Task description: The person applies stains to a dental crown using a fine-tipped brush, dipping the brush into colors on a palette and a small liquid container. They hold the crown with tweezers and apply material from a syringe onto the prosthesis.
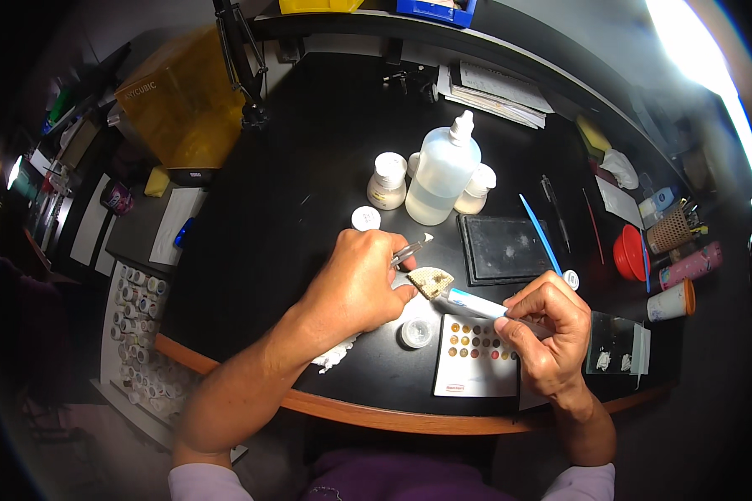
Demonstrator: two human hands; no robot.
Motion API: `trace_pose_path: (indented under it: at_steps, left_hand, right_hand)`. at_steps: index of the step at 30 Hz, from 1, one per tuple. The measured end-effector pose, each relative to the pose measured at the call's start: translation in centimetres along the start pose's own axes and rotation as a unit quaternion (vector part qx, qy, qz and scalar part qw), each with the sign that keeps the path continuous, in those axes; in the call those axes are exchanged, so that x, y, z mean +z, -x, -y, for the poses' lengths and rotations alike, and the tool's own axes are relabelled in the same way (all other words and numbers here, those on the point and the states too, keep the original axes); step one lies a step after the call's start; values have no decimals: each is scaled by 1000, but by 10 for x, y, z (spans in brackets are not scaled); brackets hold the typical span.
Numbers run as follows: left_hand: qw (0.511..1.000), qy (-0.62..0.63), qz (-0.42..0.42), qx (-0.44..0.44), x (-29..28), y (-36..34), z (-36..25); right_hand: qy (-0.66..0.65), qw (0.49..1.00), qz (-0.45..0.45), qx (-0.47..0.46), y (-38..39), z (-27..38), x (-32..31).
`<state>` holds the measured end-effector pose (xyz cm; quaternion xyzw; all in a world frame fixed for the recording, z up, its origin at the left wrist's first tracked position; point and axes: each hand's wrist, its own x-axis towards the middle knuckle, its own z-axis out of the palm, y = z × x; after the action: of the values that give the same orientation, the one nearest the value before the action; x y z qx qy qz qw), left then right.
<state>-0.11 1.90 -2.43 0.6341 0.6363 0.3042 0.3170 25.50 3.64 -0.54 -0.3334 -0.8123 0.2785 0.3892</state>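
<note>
Tweezers (403, 253), white tube (475, 306)

My left hand (359, 277) grips the metal tweezers, a small white piece (429, 239) at their tips. My right hand (550, 328) pinches the tube, its end at a fan-shaped tile (429, 280); touching, I cannot tell. The tile is between my hands, near a small jar (416, 334).

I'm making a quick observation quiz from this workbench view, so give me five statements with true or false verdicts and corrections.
1. The left hand grips metal tweezers. True.
2. A tan honeycomb piece shows between it and the right hand. True.
3. The right hand holds scissors. False: it holds a white tube.
4. The large dropper bottle stands upright. True.
5. A green bowl touches that bottle. False: a red bowl sits apart from it, to the right.
</note>
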Motion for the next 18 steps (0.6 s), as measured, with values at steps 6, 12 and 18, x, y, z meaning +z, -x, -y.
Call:
trace_pose_path:
  at_steps: [6,12,18]
  left_hand:
    - [1000,3,-6,9,1,1,1]
    - [1000,1,-5,8,1,0,2]
    - [1000,6,-8,9,2,0,1]
  right_hand:
    - [-6,1000,-9,-4,1,-1,2]
    - [0,1000,1,0,-1,1,1]
    - [4,1000,-1,-10,0,-2,1]
